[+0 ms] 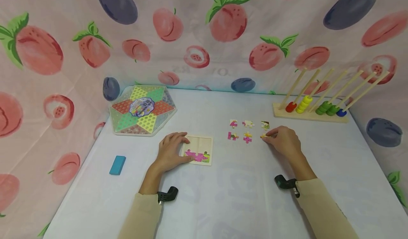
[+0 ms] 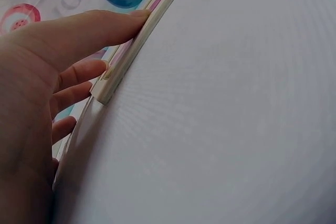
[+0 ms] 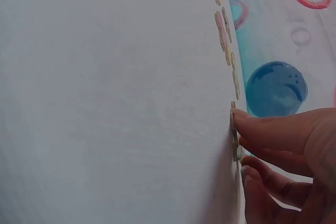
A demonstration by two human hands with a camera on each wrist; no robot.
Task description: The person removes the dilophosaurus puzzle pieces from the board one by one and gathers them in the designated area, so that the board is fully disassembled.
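Left hand (image 1: 172,152): partly spread, gripping jigsaw tray (image 1: 205,143) at nine o'clock
Right hand (image 1: 285,141): fingertips together, pinching jigsaw piece (image 1: 263,136), tray's three o'clock

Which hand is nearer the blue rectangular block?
Left. The left hand is right of the block, at the square wooden puzzle tray; the right hand is much farther right, pinching a yellowish jigsaw piece.
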